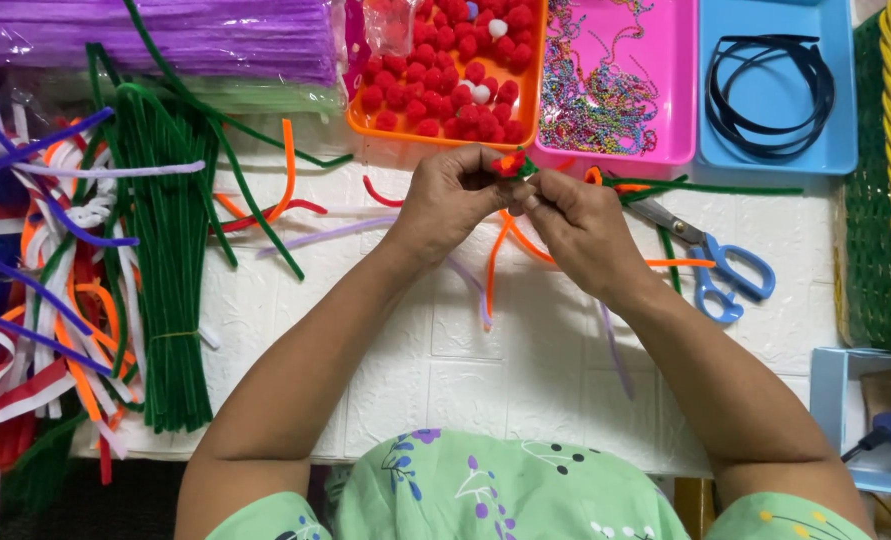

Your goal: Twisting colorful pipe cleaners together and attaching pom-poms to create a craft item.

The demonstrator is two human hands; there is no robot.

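My left hand and my right hand meet above the white table, fingertips pinched together on a small red pompom piece with green and orange pipe cleaners twisted around it. An orange pipe cleaner hangs down from the piece between my wrists. A green pipe cleaner runs off to the right from my right hand's fingers.
An orange tray of red pompoms, a pink tray of small chains and a blue tray with black headbands line the back. Blue-handled scissors lie right. A green pipe-cleaner bundle and mixed coloured ones lie left. A woven basket stands far right.
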